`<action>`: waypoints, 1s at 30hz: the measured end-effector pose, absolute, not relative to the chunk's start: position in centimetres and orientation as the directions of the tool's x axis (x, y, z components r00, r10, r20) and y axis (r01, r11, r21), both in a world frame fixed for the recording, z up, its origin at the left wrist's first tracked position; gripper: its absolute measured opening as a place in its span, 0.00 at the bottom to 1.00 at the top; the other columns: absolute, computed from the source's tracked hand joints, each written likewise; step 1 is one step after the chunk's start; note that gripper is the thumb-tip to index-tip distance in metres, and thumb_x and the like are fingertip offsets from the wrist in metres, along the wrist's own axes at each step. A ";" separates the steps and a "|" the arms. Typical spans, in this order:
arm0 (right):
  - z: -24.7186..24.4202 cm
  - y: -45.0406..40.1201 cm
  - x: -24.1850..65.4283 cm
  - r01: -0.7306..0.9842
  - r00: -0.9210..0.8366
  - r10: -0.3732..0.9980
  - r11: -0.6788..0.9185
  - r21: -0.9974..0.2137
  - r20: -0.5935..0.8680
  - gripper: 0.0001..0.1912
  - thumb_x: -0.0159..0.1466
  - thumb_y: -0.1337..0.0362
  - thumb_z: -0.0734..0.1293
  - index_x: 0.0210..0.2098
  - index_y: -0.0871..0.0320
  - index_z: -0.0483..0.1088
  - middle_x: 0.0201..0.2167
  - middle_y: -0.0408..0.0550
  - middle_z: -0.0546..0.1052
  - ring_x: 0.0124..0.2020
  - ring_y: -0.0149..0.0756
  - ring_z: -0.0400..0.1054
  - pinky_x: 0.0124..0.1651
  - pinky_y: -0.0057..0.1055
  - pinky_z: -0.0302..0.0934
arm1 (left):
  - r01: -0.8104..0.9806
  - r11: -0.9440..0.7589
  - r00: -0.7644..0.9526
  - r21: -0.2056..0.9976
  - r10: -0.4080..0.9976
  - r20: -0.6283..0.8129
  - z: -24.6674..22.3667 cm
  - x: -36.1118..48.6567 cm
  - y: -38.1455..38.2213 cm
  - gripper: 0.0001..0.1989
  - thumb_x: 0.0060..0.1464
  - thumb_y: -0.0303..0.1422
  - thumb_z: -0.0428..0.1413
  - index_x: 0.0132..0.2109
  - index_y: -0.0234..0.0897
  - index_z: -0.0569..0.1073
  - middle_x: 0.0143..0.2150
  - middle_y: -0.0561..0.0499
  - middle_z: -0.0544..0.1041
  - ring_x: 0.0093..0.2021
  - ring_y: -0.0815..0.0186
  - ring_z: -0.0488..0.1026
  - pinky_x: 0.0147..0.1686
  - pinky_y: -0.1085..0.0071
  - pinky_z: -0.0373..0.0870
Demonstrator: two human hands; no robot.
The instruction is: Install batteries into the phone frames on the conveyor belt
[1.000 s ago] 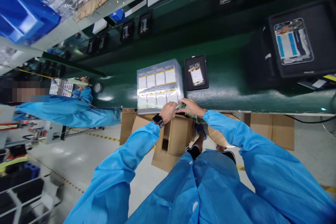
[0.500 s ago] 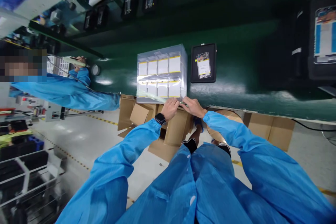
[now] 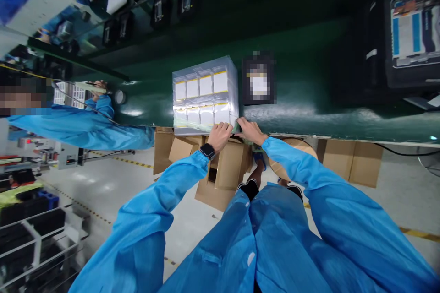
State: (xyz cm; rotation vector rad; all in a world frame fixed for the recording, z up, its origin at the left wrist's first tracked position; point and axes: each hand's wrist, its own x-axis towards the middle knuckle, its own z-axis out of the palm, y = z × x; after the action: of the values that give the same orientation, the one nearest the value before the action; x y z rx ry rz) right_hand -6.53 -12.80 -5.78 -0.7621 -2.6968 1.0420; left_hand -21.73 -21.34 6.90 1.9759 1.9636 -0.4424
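8 wrapped boxes (image 3: 205, 96) on green workbench (image 3: 295, 121)

From here I see the green desk (image 3: 295, 121) carrying a clear-wrapped block of white boxes (image 3: 205, 95), a blurred black tray (image 3: 257, 80) just beside it, and a larger black tray (image 3: 412, 32) farther along.

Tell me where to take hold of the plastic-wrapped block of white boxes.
Take the block of white boxes by its two opposite flat sides, hands coming in from the near edge, where the left hand and right hand are. Its square, straight-walled shape suits a two-handed squeeze.
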 end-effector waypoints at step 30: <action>-10.5 -17.4 -7.0 0.295 -0.902 0.426 0.723 -0.625 0.067 0.20 0.76 0.70 0.54 0.40 0.60 0.77 0.44 0.61 0.80 0.38 0.43 0.71 0.42 0.37 0.60 | 0.900 0.418 -0.401 0.119 0.904 -0.145 0.2 -19.4 -31.1 0.19 0.65 0.30 0.53 0.60 0.33 0.72 0.56 0.32 0.74 0.63 0.42 0.68 0.64 0.41 0.62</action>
State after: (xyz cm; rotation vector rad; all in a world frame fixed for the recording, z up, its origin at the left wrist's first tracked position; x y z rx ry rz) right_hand -7.00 -17.42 -10.55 -0.5763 -2.7213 0.9354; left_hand -19.36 -31.11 0.16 1.5997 2.4833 0.0314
